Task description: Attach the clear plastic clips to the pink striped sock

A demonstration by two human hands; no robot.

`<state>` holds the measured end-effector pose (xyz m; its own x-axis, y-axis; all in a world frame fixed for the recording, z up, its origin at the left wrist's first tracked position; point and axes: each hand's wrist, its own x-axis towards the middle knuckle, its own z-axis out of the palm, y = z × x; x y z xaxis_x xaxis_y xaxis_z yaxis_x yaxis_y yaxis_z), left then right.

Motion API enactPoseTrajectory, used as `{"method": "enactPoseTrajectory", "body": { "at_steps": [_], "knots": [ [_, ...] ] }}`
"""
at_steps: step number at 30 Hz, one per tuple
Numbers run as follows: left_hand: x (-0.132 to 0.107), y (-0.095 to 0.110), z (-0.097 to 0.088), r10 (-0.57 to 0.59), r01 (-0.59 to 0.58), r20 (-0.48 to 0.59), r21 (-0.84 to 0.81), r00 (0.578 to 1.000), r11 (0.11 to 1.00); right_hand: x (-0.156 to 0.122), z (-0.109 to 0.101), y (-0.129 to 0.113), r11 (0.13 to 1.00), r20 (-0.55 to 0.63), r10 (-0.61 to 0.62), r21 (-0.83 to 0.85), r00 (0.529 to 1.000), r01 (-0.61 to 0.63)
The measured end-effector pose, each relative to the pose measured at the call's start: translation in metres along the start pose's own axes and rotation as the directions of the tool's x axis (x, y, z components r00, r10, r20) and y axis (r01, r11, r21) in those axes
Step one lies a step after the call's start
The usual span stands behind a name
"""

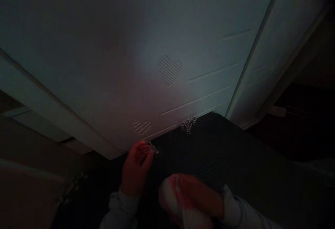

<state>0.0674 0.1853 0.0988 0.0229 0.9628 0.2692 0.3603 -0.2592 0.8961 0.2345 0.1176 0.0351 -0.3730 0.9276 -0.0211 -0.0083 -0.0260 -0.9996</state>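
Note:
My left hand (pixel 137 168) is at the base of the white panel, its thumb and fingers closed on a small clear ring-like piece (pixel 153 148). The piece has rounded ends and looks like clear plastic or glass; the dim light hides its exact kind. Low in the middle, my right hand (pixel 195 190) is wrapped round a pink-and-white cloth (pixel 171 197), which is bunched up. A cluster of similar clear pieces (pixel 188 123) stands against the panel's foot, to the right of my left hand. Both hands are above a dark surface (pixel 217 148).
The white panel (pixel 104 65) rises behind the dark surface, with grooved lines and two heart shapes (pixel 170 71) pressed into it. More small shiny pieces (pixel 70 187) lie in shadow at the lower left. A pale object with a cord (pixel 277 111) lies at the far right.

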Motion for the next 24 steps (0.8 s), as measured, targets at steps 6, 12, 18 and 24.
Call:
{"method": "enactPoseTrajectory", "body": {
  "at_steps": [6, 12, 18, 24],
  "knots": [
    [0.054, 0.032, 0.087, 0.250, -0.345, 0.439, 0.152, 0.863, 0.926, -0.001, 0.007, 0.000, 0.946, 0.218, 0.012, -0.319, 0.976, 0.060],
    [0.077, 0.029, 0.167, 0.376, -0.677, 0.593, 0.440, 0.712, 0.590, 0.012, 0.007, 0.024, 0.915, 0.260, 0.038, -0.396, 0.965, 0.071],
    [0.088, 0.003, 0.191, 0.361, -0.675, 0.589, 0.491, 0.723, 0.551, 0.022, 0.008, 0.036, 0.884, 0.251, 0.184, -0.464, 0.951, -0.048],
    [0.094, -0.012, 0.191, 0.325, -0.671, 0.604, 0.529, 0.728, 0.519, 0.019, 0.006, 0.026, 0.885, 0.270, 0.194, -0.463, 0.943, -0.049]
  ]
}}
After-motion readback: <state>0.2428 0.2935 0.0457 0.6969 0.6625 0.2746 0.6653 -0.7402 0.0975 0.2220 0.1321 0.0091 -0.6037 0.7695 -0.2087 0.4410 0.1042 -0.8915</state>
